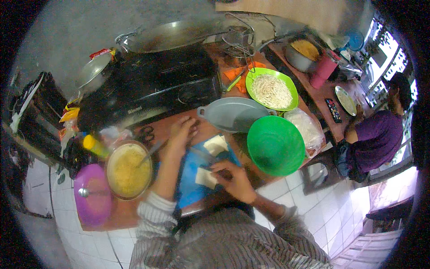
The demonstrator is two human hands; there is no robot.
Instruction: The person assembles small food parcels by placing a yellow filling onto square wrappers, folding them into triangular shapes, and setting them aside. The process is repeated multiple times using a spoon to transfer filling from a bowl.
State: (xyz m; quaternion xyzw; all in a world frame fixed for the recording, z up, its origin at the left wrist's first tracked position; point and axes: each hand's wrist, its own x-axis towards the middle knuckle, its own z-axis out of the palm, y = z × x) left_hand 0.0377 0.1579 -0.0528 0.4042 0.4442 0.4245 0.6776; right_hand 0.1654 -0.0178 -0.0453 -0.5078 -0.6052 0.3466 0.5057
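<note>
While we look straight down from the head view, our right hand [235, 179] rests on the blue cutting board [192, 188], its fingers curled and pressed onto a pale tofu block [205, 178]. Our left hand [182, 130] lies at the far edge of the board on the brown desk [121, 215], fingers loosely bent; whether they pinch anything we cannot tell, as the hand is blurred. A second pale block [216, 145] sits on the board between the two hands, apart from the first. Left of the board stands a bowl of yellow mixture [127, 170] with a utensil handle leaning in it, and beside that a purple lid [92, 193]. An upturned green bowl [275, 145] sits just right of the board, a grey oval dish [235, 114] behind it, and a green plate of white noodles [272, 88] farther back. Another person in a purple shirt [380, 139] sits at far right
</note>
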